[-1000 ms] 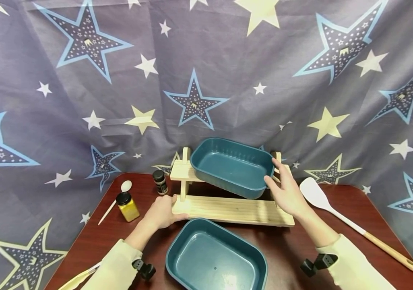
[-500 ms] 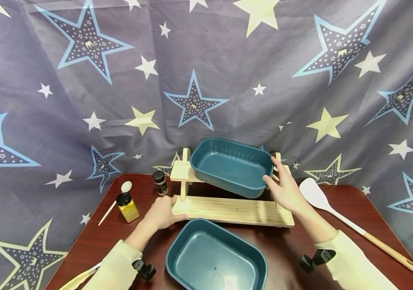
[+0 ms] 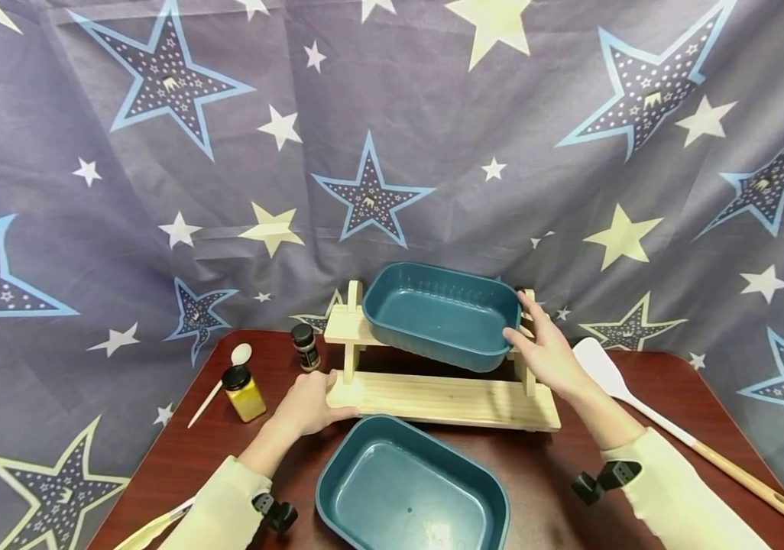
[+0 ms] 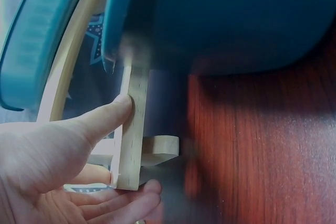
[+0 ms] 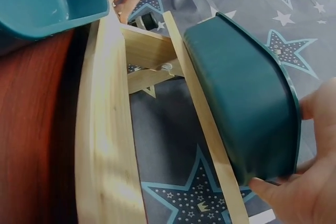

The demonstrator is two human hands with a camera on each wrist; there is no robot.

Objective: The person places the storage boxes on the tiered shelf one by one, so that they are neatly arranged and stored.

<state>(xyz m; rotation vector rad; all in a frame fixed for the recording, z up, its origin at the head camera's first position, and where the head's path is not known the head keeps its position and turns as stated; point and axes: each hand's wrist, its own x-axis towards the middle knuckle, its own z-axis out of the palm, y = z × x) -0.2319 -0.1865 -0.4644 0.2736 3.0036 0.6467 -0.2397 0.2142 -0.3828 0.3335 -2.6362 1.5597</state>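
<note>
A two-tier wooden shelf (image 3: 443, 397) stands at the back of the table. On its upper board sits a teal rectangular bin (image 3: 442, 309), slightly askew, its front right corner jutting past the board. My right hand (image 3: 546, 353) holds the bin's right end; in the right wrist view the thumb (image 5: 265, 188) lies low on its side. With my left hand (image 3: 306, 402) I grip the left end of the lower board, thumb on the front edge and fingers beneath it in the left wrist view. A second teal bin (image 3: 406, 477) lies in front of the shelf.
On the left are a black-lidded yellow jar (image 3: 244, 393), a small dark spice bottle (image 3: 306, 347) and a pale spoon (image 3: 241, 354). A white spatula with a wooden handle (image 3: 729, 466) lies on the right. A star-patterned curtain (image 3: 419, 92) hangs behind.
The upper bin's front right corner has shifted slightly back over the board, with my right hand moving along. My left hand and the lower bin stay where they were.
</note>
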